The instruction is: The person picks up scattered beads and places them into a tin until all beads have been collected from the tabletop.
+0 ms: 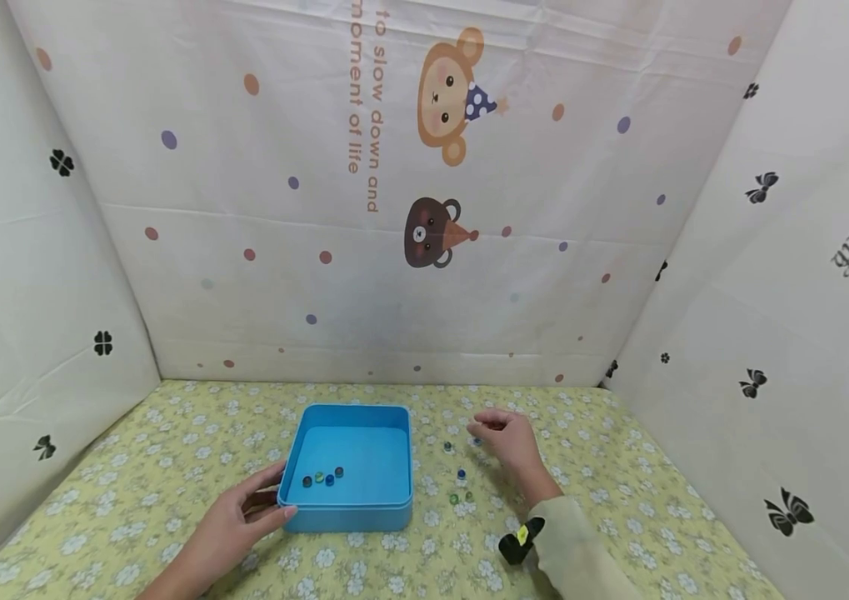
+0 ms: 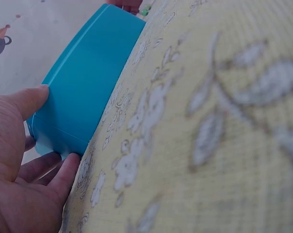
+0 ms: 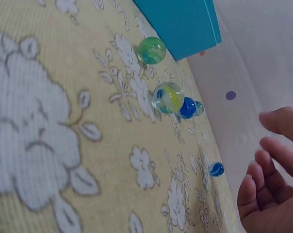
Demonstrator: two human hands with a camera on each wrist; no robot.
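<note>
A blue square box stands on the table with several glass marbles lying on its floor at the near left. My left hand holds its near left corner. In the left wrist view the thumb presses one wall and the other fingers lie round the corner. Right of the box, my right hand hovers over a blue marble, thumb and forefinger apart with nothing between them. A green marble, a yellow-streaked marble and a dark blue marble lie nearer the box.
A yellow flowered cloth covers the table. White printed sheets hang behind and at both sides. A black strap with a yellow mark sits at the right sleeve.
</note>
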